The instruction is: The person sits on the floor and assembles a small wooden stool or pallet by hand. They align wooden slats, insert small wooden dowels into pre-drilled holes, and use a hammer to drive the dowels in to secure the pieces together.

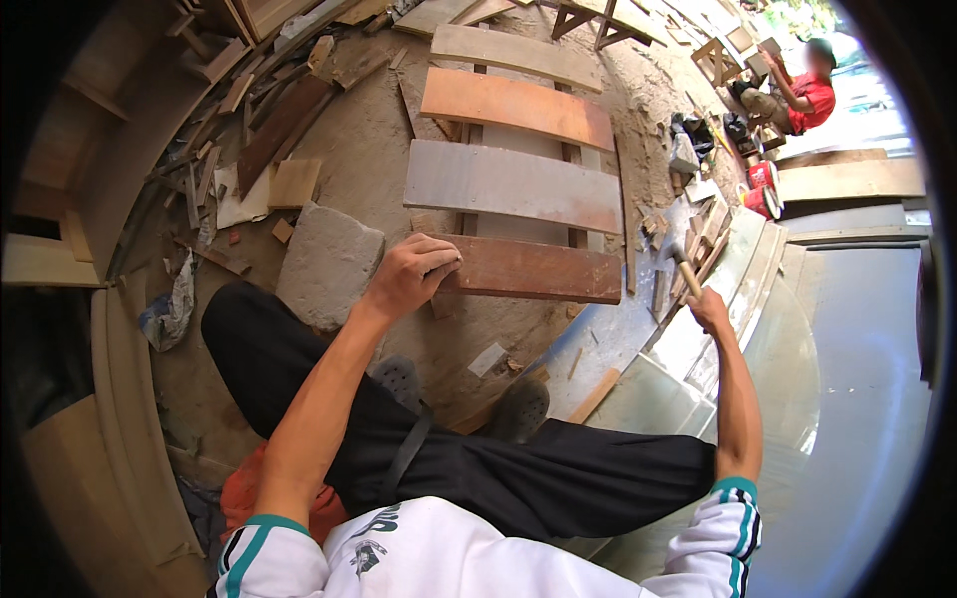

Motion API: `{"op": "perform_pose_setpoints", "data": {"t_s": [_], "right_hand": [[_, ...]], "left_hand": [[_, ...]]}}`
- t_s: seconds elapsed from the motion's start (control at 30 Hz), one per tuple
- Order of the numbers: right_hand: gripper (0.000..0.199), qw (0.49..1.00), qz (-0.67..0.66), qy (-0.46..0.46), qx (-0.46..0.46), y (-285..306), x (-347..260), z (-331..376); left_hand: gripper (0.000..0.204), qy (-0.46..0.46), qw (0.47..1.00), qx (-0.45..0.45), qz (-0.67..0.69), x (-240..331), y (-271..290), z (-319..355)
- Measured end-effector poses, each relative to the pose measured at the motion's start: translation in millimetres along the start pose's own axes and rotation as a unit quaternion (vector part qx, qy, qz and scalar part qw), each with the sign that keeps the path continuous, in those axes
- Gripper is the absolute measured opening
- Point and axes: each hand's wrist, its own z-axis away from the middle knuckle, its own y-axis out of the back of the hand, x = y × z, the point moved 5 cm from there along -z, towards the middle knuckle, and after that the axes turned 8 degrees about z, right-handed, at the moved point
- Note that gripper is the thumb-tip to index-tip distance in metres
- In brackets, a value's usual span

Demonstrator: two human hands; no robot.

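Observation:
My left hand (411,271) rests at the left end of a dark reddish-brown board (543,271). Its fingers are pinched together over the wood; what they hold, if anything, is too small to make out. Out to the right, my right hand (708,311) is closed around the wooden handle of a hammer (686,274), its head pointing away from me and apart from the board. Beyond the brown board lie a grey board (513,187), an orange-brown board (518,108) and a pale board (515,57), spaced like slats across narrow lengthwise strips.
A stone block (329,261) stands left of the boards. Wood scraps (284,135) litter the ground at the far left. Glass sheets (768,339) lean at my right. Red cans (762,189) stand farther off, near a seated person (807,100) in a red shirt.

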Motion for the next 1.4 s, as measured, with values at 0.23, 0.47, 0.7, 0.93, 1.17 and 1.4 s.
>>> {"op": "perform_pose_setpoints", "data": {"t_s": [0.23,0.47,0.7,0.93,1.17,1.4], "right_hand": [[0.055,0.779,-0.623,-0.046,0.063,93.3,-81.1,126.9],[0.048,0.603,-0.779,0.114,-0.130,47.6,-254.4,213.1],[0.039,0.769,-0.625,0.131,0.013,-8.2,-323.3,232.4],[0.042,0.674,-0.705,0.158,-0.153,6.6,-336.5,251.1],[0.041,0.669,-0.715,0.097,-0.176,7.2,-339.3,249.4],[0.019,0.798,-0.581,0.137,-0.080,3.6,-352.8,256.5]], "left_hand": [[0.015,-0.003,1.000,-0.020,0.012,-1.2,-0.1,1.1],[0.015,-0.004,1.000,-0.017,0.024,-4.8,1.0,0.6],[0.014,-0.004,0.999,-0.036,0.028,-4.9,6.3,-0.4],[0.013,0.002,0.999,-0.035,0.026,-9.0,7.0,1.5],[0.014,-0.005,0.997,-0.070,0.017,-12.1,7.0,-4.9],[0.013,-0.047,0.995,-0.085,0.013,-9.4,7.2,-9.7]]}}
